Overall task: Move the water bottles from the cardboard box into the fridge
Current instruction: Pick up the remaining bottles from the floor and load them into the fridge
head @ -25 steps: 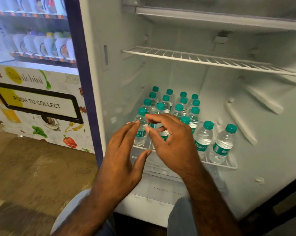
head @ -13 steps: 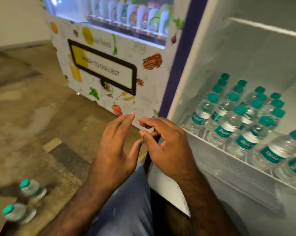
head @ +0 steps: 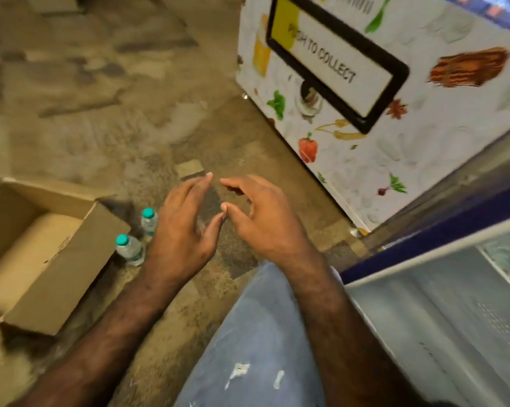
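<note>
An open cardboard box [head: 80, 259] sits on the floor at the left, and its visible inside shows no bottles. Two small water bottles with green caps stand on the floor beside its right wall: a nearer bottle [head: 129, 250] and a farther bottle [head: 149, 221]. My left hand [head: 183, 230] hovers just right of them, fingers spread, holding nothing. My right hand [head: 262, 218] floats beside it, fingers loosely curved and empty; the two thumbs nearly touch. The fridge [head: 441, 295] shows only its lower edge at the right.
A vending machine [head: 394, 118] with a "push to collect" flap stands at the upper right, next to the fridge. My knee in light blue jeans [head: 259, 348] fills the bottom centre. Worn concrete floor [head: 101, 113] stretches across the left and top.
The view has swung left and down from the fridge shelf full of bottles to the floor. Both empty hands came away from the fridge and now hover near the box and two bottles.
</note>
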### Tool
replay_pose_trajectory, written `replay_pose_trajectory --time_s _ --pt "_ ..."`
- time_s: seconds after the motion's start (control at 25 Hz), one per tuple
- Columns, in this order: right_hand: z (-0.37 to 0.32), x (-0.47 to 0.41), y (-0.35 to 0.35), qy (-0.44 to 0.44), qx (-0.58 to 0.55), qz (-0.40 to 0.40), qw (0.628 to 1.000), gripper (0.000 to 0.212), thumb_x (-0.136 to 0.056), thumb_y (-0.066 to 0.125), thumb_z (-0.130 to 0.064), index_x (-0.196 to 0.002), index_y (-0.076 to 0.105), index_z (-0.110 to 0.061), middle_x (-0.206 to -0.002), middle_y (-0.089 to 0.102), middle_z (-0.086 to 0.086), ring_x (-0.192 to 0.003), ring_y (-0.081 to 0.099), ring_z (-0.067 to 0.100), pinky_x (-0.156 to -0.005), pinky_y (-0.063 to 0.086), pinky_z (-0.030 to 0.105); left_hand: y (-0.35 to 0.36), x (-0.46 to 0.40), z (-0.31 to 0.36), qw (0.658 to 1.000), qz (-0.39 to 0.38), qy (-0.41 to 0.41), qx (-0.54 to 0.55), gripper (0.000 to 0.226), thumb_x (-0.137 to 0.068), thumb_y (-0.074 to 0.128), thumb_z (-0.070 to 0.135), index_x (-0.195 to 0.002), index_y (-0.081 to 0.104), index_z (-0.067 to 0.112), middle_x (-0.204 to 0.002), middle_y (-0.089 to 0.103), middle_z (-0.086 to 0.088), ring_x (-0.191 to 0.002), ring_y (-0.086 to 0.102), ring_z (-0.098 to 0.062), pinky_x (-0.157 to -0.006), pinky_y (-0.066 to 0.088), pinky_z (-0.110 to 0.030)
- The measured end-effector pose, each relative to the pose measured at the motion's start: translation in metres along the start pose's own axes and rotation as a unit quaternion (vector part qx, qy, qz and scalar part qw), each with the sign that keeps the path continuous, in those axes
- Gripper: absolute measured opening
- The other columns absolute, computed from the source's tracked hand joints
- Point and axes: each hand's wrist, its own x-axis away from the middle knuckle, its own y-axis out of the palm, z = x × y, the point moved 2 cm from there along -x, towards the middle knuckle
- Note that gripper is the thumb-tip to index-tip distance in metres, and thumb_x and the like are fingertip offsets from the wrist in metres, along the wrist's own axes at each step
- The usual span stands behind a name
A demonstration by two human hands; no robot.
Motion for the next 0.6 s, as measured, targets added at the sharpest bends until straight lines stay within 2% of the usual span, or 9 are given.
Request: replay_pose_trajectory --time_s 0.16,0.4,0.52,0.6 --pt "-0.008 -0.045 0.057 -0.023 0.02 -0.112 0.993 0.046 -0.093 0.072 -0.023 -0.138 0.064 -0.022 -0.13 0.066 -0.004 -0.121 0.059 0.011 -0.104 0.051 0.032 -0.009 0.016 -0.054 0.997 -0.005 -0.071 -0.042 0.065 -0.093 0.072 0.024 -0.15 0.046 0.009 -0.144 0.053 -0.011 -0.133 0.05 -0.028 -0.111 0.042 -0.045" --pt "0.003 -0.086 0.143 0.0 0.058 -0.231 0.971 0.051 -0.092 0.076 -0.024 -0.14 0.061 -0.023 -0.133 0.066 -0.001 -0.12 0.062 0.015 -0.102 0.055 0.041 -0.01 0.04 -0.126 0.973 -0.036 -0.195 -0.119 0.067 -0.091 0.075 0.028 -0.149 0.047 0.011 -0.143 0.053 -0.008 -0.133 0.047 -0.028 -0.112 0.041 -0.05" --pt "0.014 -0.093 0.182 0.008 0.112 -0.276 0.955 0.058 -0.09 0.077 -0.029 -0.144 0.056 -0.022 -0.14 0.062 0.003 -0.127 0.06 0.023 -0.104 0.053 0.044 0.002 0.054 -0.162 0.954 -0.064 -0.245 -0.159 0.066 -0.09 0.073 0.028 -0.149 0.047 0.013 -0.144 0.052 -0.007 -0.134 0.046 -0.027 -0.115 0.039 -0.048" --pt "0.021 -0.09 0.206 0.0 0.158 -0.292 0.943 0.065 -0.091 0.074 -0.024 -0.151 0.048 -0.021 -0.15 0.053 0.002 -0.136 0.052 0.025 -0.111 0.048 0.046 0.01 0.062 -0.179 0.941 -0.078 -0.277 -0.178 0.067 -0.091 0.071 0.027 -0.151 0.044 0.014 -0.147 0.05 -0.009 -0.135 0.045 -0.028 -0.117 0.037 -0.047"
